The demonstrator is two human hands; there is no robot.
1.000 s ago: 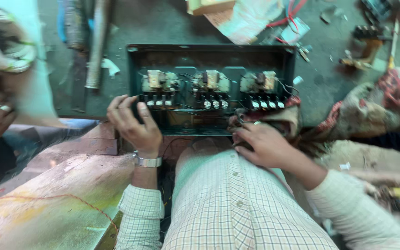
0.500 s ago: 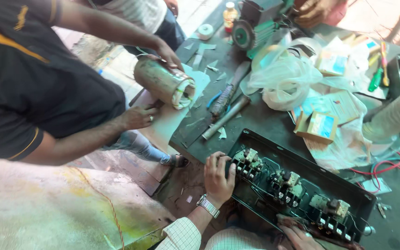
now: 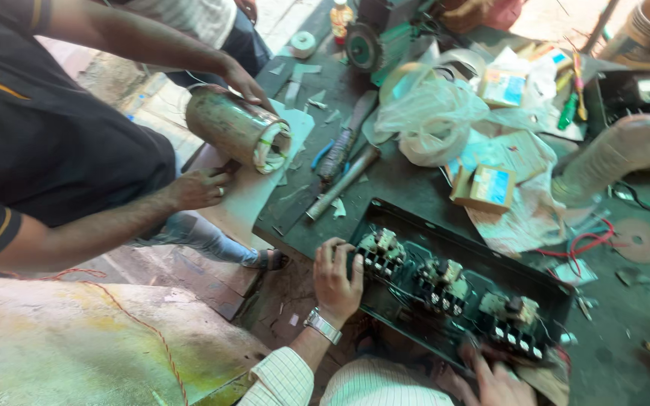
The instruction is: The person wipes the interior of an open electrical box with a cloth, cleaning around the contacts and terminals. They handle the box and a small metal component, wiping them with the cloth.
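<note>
The left hand [image 3: 338,280] gripped the near-left edge of the black contactor panel [image 3: 457,289] on the counter [image 3: 400,184]; the right hand [image 3: 499,382] (partly cut off) pressed its near-right edge, fingers spread
</note>
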